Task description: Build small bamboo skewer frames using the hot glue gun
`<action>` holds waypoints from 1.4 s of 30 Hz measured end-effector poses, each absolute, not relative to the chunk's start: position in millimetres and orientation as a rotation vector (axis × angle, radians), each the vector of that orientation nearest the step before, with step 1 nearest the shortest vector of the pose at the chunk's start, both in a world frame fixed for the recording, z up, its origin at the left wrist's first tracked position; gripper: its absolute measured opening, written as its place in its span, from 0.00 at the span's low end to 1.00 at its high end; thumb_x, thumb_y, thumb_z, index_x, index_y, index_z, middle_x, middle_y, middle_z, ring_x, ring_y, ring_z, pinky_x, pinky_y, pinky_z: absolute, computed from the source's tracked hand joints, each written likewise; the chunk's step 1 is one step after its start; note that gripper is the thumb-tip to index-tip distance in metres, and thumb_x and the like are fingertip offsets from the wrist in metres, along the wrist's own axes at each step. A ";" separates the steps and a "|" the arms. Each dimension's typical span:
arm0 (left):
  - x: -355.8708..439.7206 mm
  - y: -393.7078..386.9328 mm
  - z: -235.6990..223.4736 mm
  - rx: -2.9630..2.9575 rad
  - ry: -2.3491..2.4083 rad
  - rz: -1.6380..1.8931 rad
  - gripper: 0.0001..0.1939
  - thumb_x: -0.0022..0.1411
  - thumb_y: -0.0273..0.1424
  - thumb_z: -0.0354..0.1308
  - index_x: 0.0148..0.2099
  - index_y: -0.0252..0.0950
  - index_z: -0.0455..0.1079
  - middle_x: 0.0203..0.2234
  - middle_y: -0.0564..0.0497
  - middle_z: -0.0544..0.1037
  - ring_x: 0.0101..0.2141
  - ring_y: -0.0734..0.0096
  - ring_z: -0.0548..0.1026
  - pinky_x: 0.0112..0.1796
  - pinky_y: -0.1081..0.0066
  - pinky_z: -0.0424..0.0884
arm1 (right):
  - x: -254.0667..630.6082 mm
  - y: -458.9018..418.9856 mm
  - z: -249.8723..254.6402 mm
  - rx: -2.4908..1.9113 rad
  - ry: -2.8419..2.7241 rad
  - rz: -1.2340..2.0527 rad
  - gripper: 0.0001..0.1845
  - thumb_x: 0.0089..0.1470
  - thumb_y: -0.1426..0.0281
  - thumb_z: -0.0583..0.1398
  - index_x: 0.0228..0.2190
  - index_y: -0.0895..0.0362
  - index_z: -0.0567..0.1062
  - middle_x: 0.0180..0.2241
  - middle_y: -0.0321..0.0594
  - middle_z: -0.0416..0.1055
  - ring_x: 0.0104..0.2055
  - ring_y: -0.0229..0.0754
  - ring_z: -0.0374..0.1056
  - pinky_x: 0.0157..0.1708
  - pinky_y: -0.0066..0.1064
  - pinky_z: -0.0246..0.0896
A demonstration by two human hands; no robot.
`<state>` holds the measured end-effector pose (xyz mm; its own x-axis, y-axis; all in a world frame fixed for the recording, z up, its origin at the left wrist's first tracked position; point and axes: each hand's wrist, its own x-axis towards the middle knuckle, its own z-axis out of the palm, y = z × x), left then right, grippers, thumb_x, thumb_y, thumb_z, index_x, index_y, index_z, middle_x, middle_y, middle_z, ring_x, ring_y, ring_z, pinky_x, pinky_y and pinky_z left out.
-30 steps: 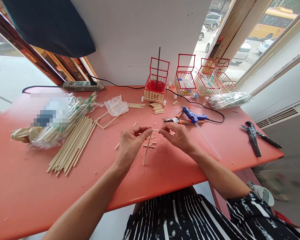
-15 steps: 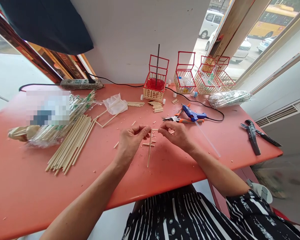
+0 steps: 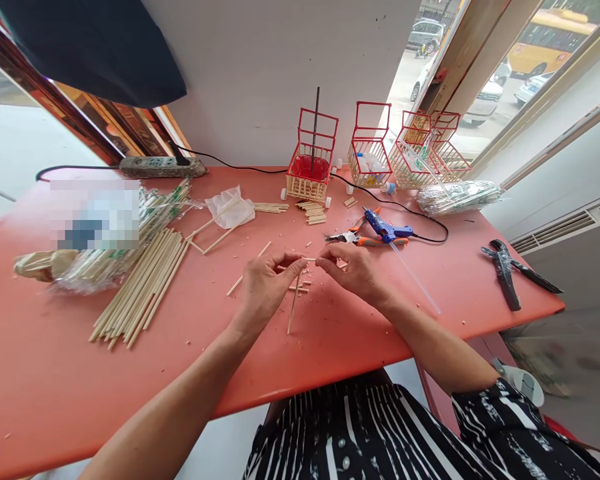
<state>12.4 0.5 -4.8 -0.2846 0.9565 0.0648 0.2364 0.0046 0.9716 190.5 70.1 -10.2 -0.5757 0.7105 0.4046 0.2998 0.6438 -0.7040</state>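
My left hand [image 3: 270,280] is closed, its thumb and fingertips pinching a thin wooden stick [image 3: 294,305] near the stick's upper end. The stick slants down towards me over the table. My right hand [image 3: 353,270] is closed in a pinch on a short wooden stick [image 3: 309,260], which bridges the gap between both hands' fingertips and meets the long stick's top. Whether the two are stuck together cannot be made out. Beneath the hands lie short cut pieces [image 3: 300,289] and crumbs. Another long stick [image 3: 236,287] rests left of my left hand.
A blue glue gun [image 3: 387,230] and orange-handled pliers [image 3: 365,241] lie right of centre. A bundle of sticks [image 3: 135,287] and a three-sided stick frame [image 3: 196,247] are left. Small stick carts [image 3: 307,187] stand at the back. Black cutters [image 3: 507,273] lie far right.
The long stick's lower end has swung slightly left. My left fingertips have shifted a little right, closer to the short stick. My right hand has barely moved.
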 end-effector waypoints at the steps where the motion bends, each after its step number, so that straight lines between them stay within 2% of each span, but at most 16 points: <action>1: 12.7 0.6 -4.2 1.247 1.609 1.326 0.08 0.54 0.36 0.66 0.34 0.36 0.81 0.29 0.50 0.83 0.28 0.68 0.79 0.29 0.71 0.75 | 190.4 69.8 -10.1 -0.785 -2.176 0.760 0.10 0.61 0.69 0.60 0.28 0.57 0.74 0.25 0.35 0.70 0.28 0.36 0.62 0.33 0.28 0.57; 4: 13.0 1.5 -5.3 1.213 1.606 1.305 0.08 0.54 0.35 0.66 0.33 0.36 0.81 0.26 0.51 0.82 0.28 0.67 0.79 0.31 0.71 0.76 | 190.1 69.0 -10.3 -0.784 -2.175 0.770 0.09 0.61 0.69 0.60 0.28 0.57 0.74 0.26 0.35 0.70 0.28 0.36 0.62 0.33 0.28 0.56; 10: 9.6 2.1 -9.0 1.203 1.531 1.279 0.12 0.55 0.39 0.65 0.35 0.34 0.81 0.27 0.49 0.83 0.29 0.67 0.79 0.31 0.70 0.75 | 190.1 68.9 -9.6 -0.787 -2.174 0.785 0.09 0.61 0.69 0.60 0.28 0.57 0.74 0.26 0.35 0.70 0.29 0.36 0.63 0.33 0.28 0.57; 15: 2.6 4.4 -9.8 1.181 1.445 1.314 0.24 0.62 0.48 0.58 0.45 0.32 0.80 0.33 0.44 0.84 0.28 0.69 0.77 0.32 0.69 0.76 | 191.3 72.1 -8.6 -0.786 -2.155 0.781 0.09 0.61 0.70 0.59 0.28 0.57 0.74 0.27 0.36 0.72 0.31 0.37 0.65 0.35 0.28 0.58; 17: 2.1 5.2 -10.5 1.156 1.447 1.316 0.26 0.62 0.50 0.58 0.47 0.33 0.79 0.34 0.44 0.84 0.28 0.69 0.77 0.31 0.69 0.76 | 191.7 73.0 -9.0 -0.785 -2.150 0.772 0.09 0.61 0.70 0.59 0.28 0.57 0.74 0.27 0.36 0.72 0.31 0.37 0.65 0.34 0.28 0.58; 22: 6.9 4.5 -9.7 1.213 1.464 1.279 0.20 0.57 0.46 0.64 0.39 0.34 0.81 0.31 0.46 0.83 0.30 0.66 0.78 0.30 0.70 0.76 | 191.9 71.9 -8.8 -0.782 -2.177 0.732 0.10 0.61 0.69 0.60 0.27 0.57 0.74 0.26 0.36 0.71 0.29 0.36 0.64 0.33 0.28 0.57; 27: 9.2 2.6 -8.5 1.262 1.536 1.267 0.14 0.56 0.41 0.64 0.33 0.35 0.80 0.27 0.47 0.82 0.28 0.66 0.78 0.28 0.71 0.75 | 190.4 69.1 -8.7 -0.800 -2.208 0.707 0.10 0.61 0.67 0.61 0.27 0.57 0.74 0.26 0.36 0.71 0.29 0.37 0.63 0.34 0.29 0.57; 34: 10.2 0.9 -6.1 1.177 1.478 1.268 0.16 0.55 0.43 0.65 0.31 0.34 0.78 0.25 0.48 0.80 0.26 0.67 0.76 0.26 0.70 0.76 | 189.4 68.9 -8.8 -0.790 -2.213 0.736 0.10 0.61 0.69 0.60 0.28 0.57 0.75 0.27 0.37 0.71 0.30 0.37 0.63 0.34 0.29 0.57; 37: 6.5 2.5 -5.9 1.185 1.433 1.245 0.21 0.59 0.47 0.61 0.35 0.32 0.80 0.27 0.46 0.81 0.25 0.69 0.75 0.27 0.70 0.76 | 190.9 71.1 -7.8 -0.791 -2.202 0.747 0.09 0.61 0.70 0.60 0.28 0.57 0.75 0.27 0.37 0.72 0.30 0.37 0.64 0.34 0.28 0.57; 40: 2.1 5.6 -8.8 1.146 1.412 1.264 0.27 0.61 0.51 0.58 0.45 0.32 0.79 0.30 0.44 0.82 0.26 0.69 0.76 0.28 0.69 0.77 | 192.5 72.9 -7.3 -0.810 -2.179 0.760 0.09 0.61 0.69 0.59 0.29 0.57 0.75 0.27 0.36 0.72 0.30 0.37 0.65 0.34 0.28 0.57; 42: 0.9 7.1 -10.8 1.108 1.396 1.272 0.28 0.60 0.53 0.58 0.46 0.32 0.78 0.31 0.43 0.82 0.27 0.69 0.76 0.27 0.70 0.76 | 193.0 73.1 -7.1 -0.819 -2.175 0.764 0.09 0.61 0.69 0.59 0.29 0.57 0.75 0.27 0.36 0.72 0.31 0.37 0.65 0.34 0.28 0.57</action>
